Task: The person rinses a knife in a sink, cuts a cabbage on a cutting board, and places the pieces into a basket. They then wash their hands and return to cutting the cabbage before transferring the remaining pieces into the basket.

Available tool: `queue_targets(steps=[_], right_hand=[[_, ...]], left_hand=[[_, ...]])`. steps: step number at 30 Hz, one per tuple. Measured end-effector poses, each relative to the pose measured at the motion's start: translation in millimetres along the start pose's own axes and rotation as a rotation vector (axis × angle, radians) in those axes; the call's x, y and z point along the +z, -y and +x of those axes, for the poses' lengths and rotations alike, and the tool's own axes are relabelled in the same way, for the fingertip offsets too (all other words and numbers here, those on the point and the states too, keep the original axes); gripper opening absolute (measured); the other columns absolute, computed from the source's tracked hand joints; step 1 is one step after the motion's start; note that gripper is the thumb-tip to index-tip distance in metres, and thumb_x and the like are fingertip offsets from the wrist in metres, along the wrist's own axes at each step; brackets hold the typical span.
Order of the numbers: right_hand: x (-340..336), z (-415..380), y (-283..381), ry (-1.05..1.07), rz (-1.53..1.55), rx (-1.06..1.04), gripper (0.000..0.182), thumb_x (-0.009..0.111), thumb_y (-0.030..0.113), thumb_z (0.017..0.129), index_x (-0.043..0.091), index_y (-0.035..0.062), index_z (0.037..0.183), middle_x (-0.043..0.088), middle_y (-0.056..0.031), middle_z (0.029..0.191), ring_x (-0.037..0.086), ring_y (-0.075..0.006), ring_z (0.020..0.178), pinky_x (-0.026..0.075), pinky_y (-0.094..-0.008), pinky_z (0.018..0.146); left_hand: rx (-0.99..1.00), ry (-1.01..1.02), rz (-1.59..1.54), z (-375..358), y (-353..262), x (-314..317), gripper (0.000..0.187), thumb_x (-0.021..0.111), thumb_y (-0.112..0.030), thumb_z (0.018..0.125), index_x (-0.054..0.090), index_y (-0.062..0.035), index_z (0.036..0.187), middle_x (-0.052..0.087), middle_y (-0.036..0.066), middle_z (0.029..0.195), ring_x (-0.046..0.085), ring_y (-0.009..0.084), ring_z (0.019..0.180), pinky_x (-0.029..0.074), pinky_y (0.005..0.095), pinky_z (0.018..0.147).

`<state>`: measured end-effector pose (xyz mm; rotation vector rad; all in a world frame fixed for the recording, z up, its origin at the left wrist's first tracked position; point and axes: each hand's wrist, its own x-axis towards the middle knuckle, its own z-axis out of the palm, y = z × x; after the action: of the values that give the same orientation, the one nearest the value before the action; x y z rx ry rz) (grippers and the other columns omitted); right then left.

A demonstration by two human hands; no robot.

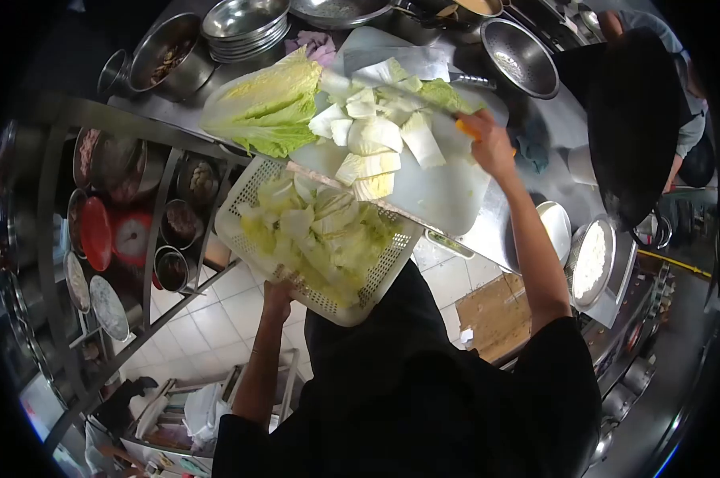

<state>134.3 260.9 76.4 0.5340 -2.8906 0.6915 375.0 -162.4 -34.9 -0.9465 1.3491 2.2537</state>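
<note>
My right hand [494,145] is closed around the orange handle of a knife [465,127]. Its blurred blade reaches left across cut napa cabbage pieces [374,137] on a white cutting board [455,191]. With my left hand [278,298] I grip the near left side of a cream perforated plastic basket [352,317], which is held against the board's front edge. Cut cabbage leaves [320,231] fill much of the basket. A large uncut piece of napa cabbage [264,99] lies at the board's left. Behind the pieces rests a cleaver [404,60] with a dark handle.
Stacked metal bowls [247,32], a pot [168,60] and a colander [521,60] stand behind the board. At right are a basket of white food [591,263] and a black wok [639,127]. Another person [690,119] is beyond it. Shelves [156,231] stand at left.
</note>
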Motion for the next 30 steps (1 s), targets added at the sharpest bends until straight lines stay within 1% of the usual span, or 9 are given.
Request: queue_targets(steps=[4, 9, 12, 20, 23, 25, 27, 28, 30], right_hand=[[11.4, 20.0, -16.1, -0.151, 0.025, 0.168, 0.059, 0.043, -0.015, 0.062, 0.061, 0.0103, 0.111, 0.056, -0.0149, 0.096, 0.057, -0.0357, 0.087, 0.045, -0.0377, 0.076], [23.0, -7.9, 13.7, 0.008, -0.084, 0.151, 0.058, 0.044, -0.014, 0.063, 0.06, 0.0111, 0.112, 0.056, -0.0127, 0.097, 0.057, -0.0351, 0.087, 0.046, -0.0396, 0.074], [16.4, -28.4, 43.6, 0.069, -0.037, 0.217, 0.058, 0.044, -0.014, 0.063, 0.059, 0.012, 0.113, 0.056, -0.0121, 0.097, 0.057, -0.0344, 0.085, 0.047, -0.0402, 0.073], [15.4, -78.7, 88.5, 0.051, 0.028, 0.366, 0.058, 0.044, -0.015, 0.062, 0.061, 0.0122, 0.11, 0.057, -0.0136, 0.095, 0.057, -0.0361, 0.085, 0.046, -0.0403, 0.076], [-24.0, -115.7, 48.7, -0.133, -0.023, 0.349, 0.059, 0.041, -0.016, 0.061, 0.06, 0.0084, 0.112, 0.057, -0.0181, 0.097, 0.056, -0.038, 0.088, 0.046, -0.0395, 0.079], [-40.3, -136.8, 36.8, -0.176, -0.083, 0.337, 0.06, 0.041, -0.016, 0.06, 0.059, 0.0067, 0.112, 0.057, -0.0193, 0.097, 0.056, -0.0382, 0.09, 0.046, -0.0397, 0.08], [-44.8, -155.8, 40.5, -0.213, -0.188, 0.541, 0.059, 0.041, -0.016, 0.06, 0.058, 0.0038, 0.113, 0.058, -0.0207, 0.097, 0.056, -0.0374, 0.092, 0.046, -0.0393, 0.081], [-30.7, -170.9, 34.3, -0.22, -0.193, 0.546, 0.059, 0.041, -0.016, 0.06, 0.058, 0.0038, 0.113, 0.058, -0.0207, 0.097, 0.056, -0.0374, 0.092, 0.046, -0.0393, 0.081], [7.6, -203.6, 15.9, -0.302, -0.338, 0.255, 0.06, 0.041, -0.016, 0.06, 0.057, 0.0039, 0.114, 0.057, -0.0207, 0.093, 0.056, -0.037, 0.089, 0.046, -0.0398, 0.079]], left_hand=[[-0.039, -0.025, 0.046, 7.9, -2.4, -3.1, 0.058, 0.044, 0.004, 0.071, 0.033, 0.0079, 0.128, 0.051, 0.019, 0.116, 0.059, 0.0306, 0.101, 0.056, 0.0394, 0.075], [-0.027, 0.004, 0.067, 15.3, -11.0, -2.5, 0.055, 0.045, 0.002, 0.073, 0.035, 0.0078, 0.127, 0.053, 0.018, 0.114, 0.06, 0.0295, 0.097, 0.056, 0.0393, 0.075], [-0.1, 0.061, 0.112, 18.4, -21.3, 2.4, 0.063, 0.04, 0.009, 0.071, 0.027, 0.0055, 0.133, 0.047, 0.02, 0.123, 0.054, 0.0337, 0.11, 0.056, 0.0436, 0.078], [-0.172, 0.08, 0.233, 26.9, -14.9, 21.5, 0.057, 0.041, 0.009, 0.07, 0.033, 0.0068, 0.126, 0.05, 0.021, 0.116, 0.057, 0.0346, 0.104, 0.057, 0.0443, 0.076], [-0.134, 0.103, 0.204, 27.9, -0.2, 30.1, 0.048, 0.046, 0.005, 0.068, 0.041, 0.0087, 0.116, 0.054, 0.018, 0.103, 0.062, 0.0314, 0.087, 0.057, 0.0423, 0.069], [-0.147, 0.188, 0.249, 36.9, 4.8, 23.5, 0.052, 0.046, 0.004, 0.067, 0.039, 0.0089, 0.119, 0.054, 0.019, 0.104, 0.061, 0.0326, 0.09, 0.056, 0.0433, 0.073], [-0.157, 0.269, 0.293, 40.6, 8.2, 20.6, 0.056, 0.045, 0.003, 0.066, 0.036, 0.0091, 0.121, 0.053, 0.02, 0.106, 0.061, 0.0338, 0.094, 0.055, 0.0442, 0.077], [-0.133, 0.284, 0.216, 40.4, 8.3, 23.9, 0.052, 0.045, 0.004, 0.067, 0.038, 0.0093, 0.119, 0.053, 0.019, 0.106, 0.061, 0.0322, 0.092, 0.055, 0.0426, 0.073], [-0.104, 0.307, 0.144, 41.8, 8.0, 29.6, 0.049, 0.045, 0.005, 0.068, 0.041, 0.0094, 0.116, 0.053, 0.018, 0.105, 0.061, 0.0307, 0.09, 0.055, 0.0411, 0.07]])
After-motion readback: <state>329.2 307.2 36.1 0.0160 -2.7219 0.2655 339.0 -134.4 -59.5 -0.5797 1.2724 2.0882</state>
